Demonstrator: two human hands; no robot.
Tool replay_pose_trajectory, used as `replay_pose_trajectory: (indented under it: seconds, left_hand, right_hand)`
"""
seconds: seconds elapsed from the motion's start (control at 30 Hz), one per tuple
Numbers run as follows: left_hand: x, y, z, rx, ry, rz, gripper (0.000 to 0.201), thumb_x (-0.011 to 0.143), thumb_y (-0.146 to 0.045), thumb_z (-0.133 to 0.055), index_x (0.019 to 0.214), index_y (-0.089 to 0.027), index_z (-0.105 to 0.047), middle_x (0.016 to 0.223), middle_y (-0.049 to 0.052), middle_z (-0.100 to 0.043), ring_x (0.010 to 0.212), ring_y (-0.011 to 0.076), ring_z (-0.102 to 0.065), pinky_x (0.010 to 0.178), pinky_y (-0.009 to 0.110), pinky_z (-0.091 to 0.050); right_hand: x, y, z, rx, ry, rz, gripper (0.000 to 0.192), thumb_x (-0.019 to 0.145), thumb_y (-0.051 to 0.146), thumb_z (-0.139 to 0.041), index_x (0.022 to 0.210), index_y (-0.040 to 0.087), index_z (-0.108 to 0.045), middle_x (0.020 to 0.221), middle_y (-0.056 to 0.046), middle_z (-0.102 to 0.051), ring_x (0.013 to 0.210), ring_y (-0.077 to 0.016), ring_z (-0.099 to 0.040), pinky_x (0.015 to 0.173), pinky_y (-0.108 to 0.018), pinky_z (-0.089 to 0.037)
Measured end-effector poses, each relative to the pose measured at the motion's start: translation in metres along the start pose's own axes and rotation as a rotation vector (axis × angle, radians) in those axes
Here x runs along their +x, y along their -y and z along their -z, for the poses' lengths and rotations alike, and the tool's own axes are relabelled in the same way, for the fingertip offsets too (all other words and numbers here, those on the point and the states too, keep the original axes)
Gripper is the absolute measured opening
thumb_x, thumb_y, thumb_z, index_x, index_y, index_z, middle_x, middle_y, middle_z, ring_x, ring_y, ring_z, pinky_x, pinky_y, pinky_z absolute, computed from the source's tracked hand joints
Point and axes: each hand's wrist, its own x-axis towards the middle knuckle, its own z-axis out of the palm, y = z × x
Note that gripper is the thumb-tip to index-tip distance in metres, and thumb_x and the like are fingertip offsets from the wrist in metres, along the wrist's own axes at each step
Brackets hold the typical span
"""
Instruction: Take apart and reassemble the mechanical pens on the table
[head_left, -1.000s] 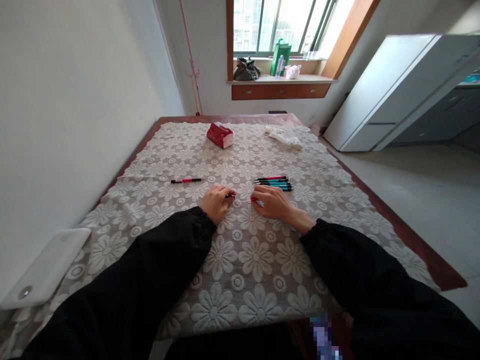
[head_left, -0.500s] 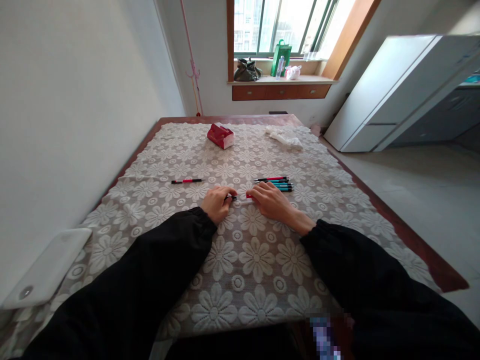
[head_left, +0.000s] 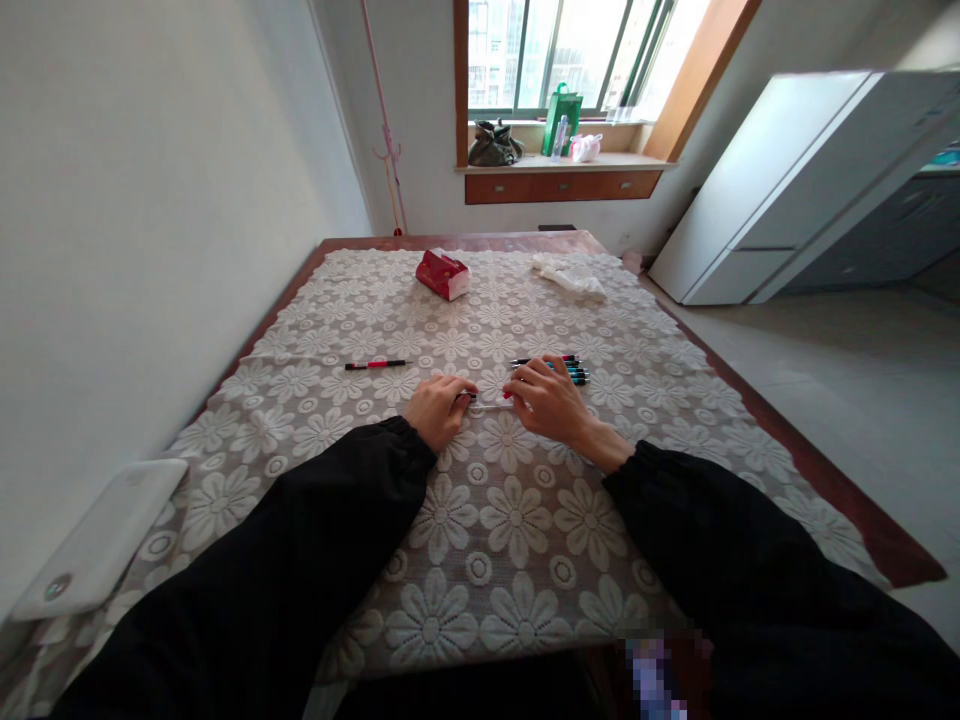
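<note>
Pen [head_left: 489,404] pinched by fingers of both hands, mid-table [head_left: 825,480], edges well apart

pen [head_left: 489,402] mostly buried under both hands | bottom edge: pixelated blob [head_left: 655,675], can't tell | elbows cut off
</note>
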Motion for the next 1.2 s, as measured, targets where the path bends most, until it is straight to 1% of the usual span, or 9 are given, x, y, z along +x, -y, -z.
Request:
replay_pose_trajectory:
  seconds: [0.1, 0.23, 0.4, 0.47, 0.53, 0.67, 0.8, 1.03, 1.2]
  left_hand:
    - [0.0, -0.002, 0.002, 0.021, 0.015, -0.007, 0.027, 0.097, -0.015, -0.05, 0.11, -0.023, -0.072, 0.116, 0.004, -0.076, 0.113, 0.0275, -0.064, 0.1, 0.046, -0.049]
    - [-0.001, -0.003, 0.002, 0.029, 0.024, -0.013, 0.027, 0.097, -0.015, -0.05, 0.11, -0.024, -0.072, 0.115, 0.004, -0.076, 0.112, 0.027, -0.064, 0.101, 0.046, -0.049]
    - [0.0, -0.002, 0.001, 0.008, 0.024, -0.039, 0.026, 0.098, -0.017, -0.05, 0.11, -0.023, -0.072, 0.114, 0.005, -0.076, 0.111, 0.0271, -0.064, 0.101, 0.046, -0.05]
    - [0.0, -0.002, 0.001, -0.005, 0.023, -0.048, 0.029, 0.101, -0.019, -0.046, 0.111, -0.023, -0.072, 0.113, 0.005, -0.076, 0.11, 0.0264, -0.064, 0.101, 0.045, -0.05]
    - [0.0, -0.002, 0.001, -0.002, 0.025, -0.059, 0.025, 0.101, -0.023, -0.05, 0.11, -0.023, -0.072, 0.113, 0.005, -0.076, 0.109, 0.0263, -0.064, 0.101, 0.045, -0.05]
    - [0.0, -0.001, -0.001, 0.027, 0.032, -0.086, 0.02, 0.093, -0.029, -0.066, 0.11, -0.023, -0.072, 0.113, 0.006, -0.076, 0.109, 0.0283, -0.064, 0.101, 0.046, -0.049]
    - [0.001, 0.003, -0.004, -0.016, 0.016, -0.113, 0.016, 0.094, -0.024, -0.062, 0.105, -0.022, -0.072, 0.11, 0.007, -0.076, 0.107, 0.0269, -0.064, 0.1, 0.044, -0.05]
    - [0.002, 0.006, -0.004, -0.055, 0.022, -0.153, 0.018, 0.093, -0.023, -0.057, 0.103, -0.023, -0.072, 0.109, 0.005, -0.076, 0.105, 0.0248, -0.066, 0.101, 0.042, -0.05]
    - [0.003, 0.008, -0.005, -0.069, 0.023, -0.153, 0.019, 0.092, -0.022, -0.057, 0.103, -0.023, -0.072, 0.108, 0.005, -0.077, 0.104, 0.0242, -0.066, 0.1, 0.042, -0.05]
  right_hand:
    - [0.0, -0.003, -0.003, 0.06, -0.053, -0.114, 0.017, 0.094, 0.016, -0.057, 0.093, 0.022, -0.072, 0.096, -0.007, -0.074, 0.098, -0.0257, -0.059, 0.1, -0.046, -0.035]
    - [-0.001, -0.008, -0.012, 0.175, -0.083, -0.176, 0.018, 0.097, 0.017, -0.054, 0.106, 0.023, -0.069, 0.1, -0.007, -0.075, 0.099, -0.0247, -0.062, 0.095, -0.041, -0.04]
    - [-0.002, -0.009, -0.018, 0.24, -0.025, -0.104, 0.014, 0.102, 0.023, -0.054, 0.103, 0.023, -0.068, 0.105, -0.005, -0.076, 0.103, -0.0234, -0.062, 0.097, -0.04, -0.039]
    - [-0.002, -0.007, -0.015, 0.244, -0.037, -0.081, 0.016, 0.102, 0.021, -0.054, 0.103, 0.024, -0.069, 0.113, -0.005, -0.076, 0.107, -0.023, -0.062, 0.099, -0.04, -0.039]
    - [-0.001, -0.006, -0.012, 0.228, -0.062, -0.068, 0.019, 0.1, 0.017, -0.053, 0.104, 0.024, -0.07, 0.116, -0.006, -0.074, 0.107, -0.0227, -0.06, 0.098, -0.04, -0.038]
    - [-0.001, -0.004, -0.007, 0.173, -0.013, 0.014, 0.018, 0.097, 0.016, -0.055, 0.1, 0.023, -0.071, 0.104, -0.006, -0.073, 0.099, -0.0231, -0.058, 0.093, -0.04, -0.038]
    - [-0.001, -0.003, -0.006, 0.145, 0.066, 0.086, 0.017, 0.1, 0.022, -0.054, 0.1, 0.022, -0.07, 0.101, -0.007, -0.071, 0.097, -0.0233, -0.056, 0.087, -0.039, -0.037]
    - [-0.002, -0.005, -0.008, 0.187, 0.09, 0.078, 0.02, 0.104, 0.029, -0.053, 0.111, 0.022, -0.071, 0.107, -0.008, -0.069, 0.101, -0.0234, -0.055, 0.088, -0.038, -0.036]
    - [-0.002, -0.005, -0.007, 0.196, 0.116, 0.076, 0.021, 0.105, 0.029, -0.052, 0.112, 0.023, -0.072, 0.107, -0.007, -0.068, 0.101, -0.0228, -0.055, 0.088, -0.038, -0.035]
